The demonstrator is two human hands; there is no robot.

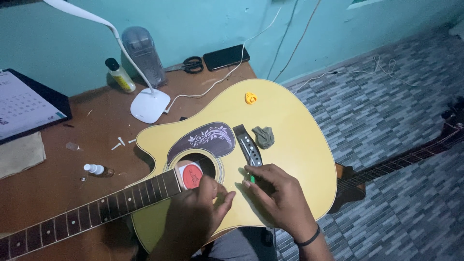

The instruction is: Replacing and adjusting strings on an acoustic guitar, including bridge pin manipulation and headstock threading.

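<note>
Left grip [193, 212] curled, fingertips pinched on something too small to tell, just below a round red-and-white packet [190, 175] lying at the soundhole. Right grip [275, 193] bent over the lower end of the dark bridge [248, 145], fingers closed on a small green tool [252, 178] pressed to the yellow guitar [290, 125] top. Both hands nearly touching at the thumbs, around 6 o'clock of the guitar body.

At 12 o'clock of the bridge, a yellow pick [250, 98]; at 3 o'clock, just beside it, a crumpled grey cloth [264, 136]. Neck running off toward 8 o'clock across the brown bench [58, 169]. On the bench at 10 o'clock: white lamp base [150, 105], small white pins [120, 142], a little white-capped bottle [96, 169]. At 12 o'clock near the wall: scissors [188, 64] and a black phone [225, 57].
</note>
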